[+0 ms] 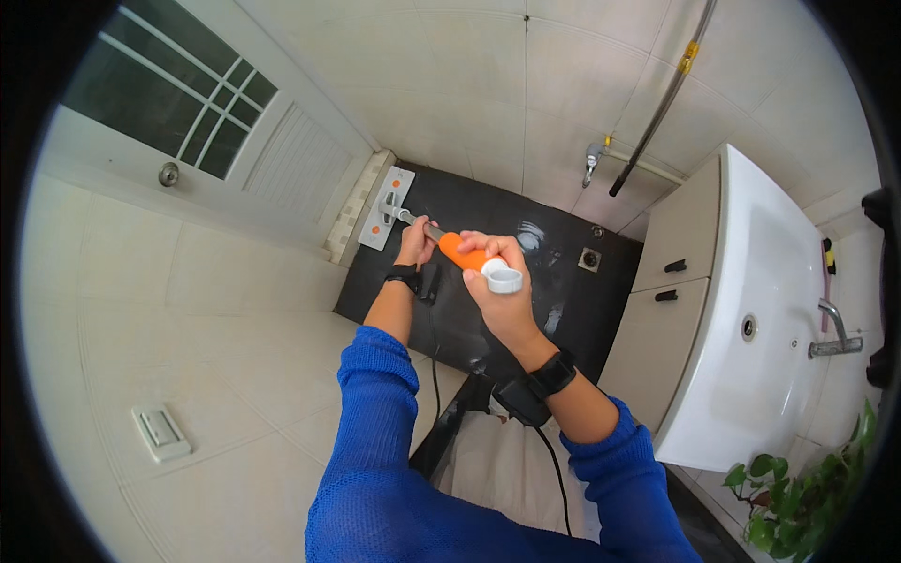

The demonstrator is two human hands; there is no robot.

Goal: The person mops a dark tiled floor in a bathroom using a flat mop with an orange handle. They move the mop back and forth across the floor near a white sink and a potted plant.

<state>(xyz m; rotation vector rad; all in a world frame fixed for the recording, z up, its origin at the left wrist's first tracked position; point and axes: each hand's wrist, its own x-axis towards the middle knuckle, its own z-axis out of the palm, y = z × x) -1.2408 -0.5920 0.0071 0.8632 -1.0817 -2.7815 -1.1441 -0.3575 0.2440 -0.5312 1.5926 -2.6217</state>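
Both my hands are on a flat mop. My right hand [501,288] is wrapped around its orange handle grip [461,252], just below the white hanging loop [504,279] at the top end. Further down, my left hand [417,245] closes around the metal pole [432,231]. The grey-white mop head [387,208], with two orange spots, lies by the door sill at the left edge of the dark floor [486,211]. Its underside is hidden. Whitish wet-looking patches [531,236] mark the floor to the right of the pole.
A white door [281,151] stands at the left, beyond a tiled sill [357,204]. To the right is a vanity cabinet [669,281] with a white basin [760,394]. A wall tap [591,163], a hanging pole [658,116], a floor drain [590,260] and a leafy plant [781,500] are also around.
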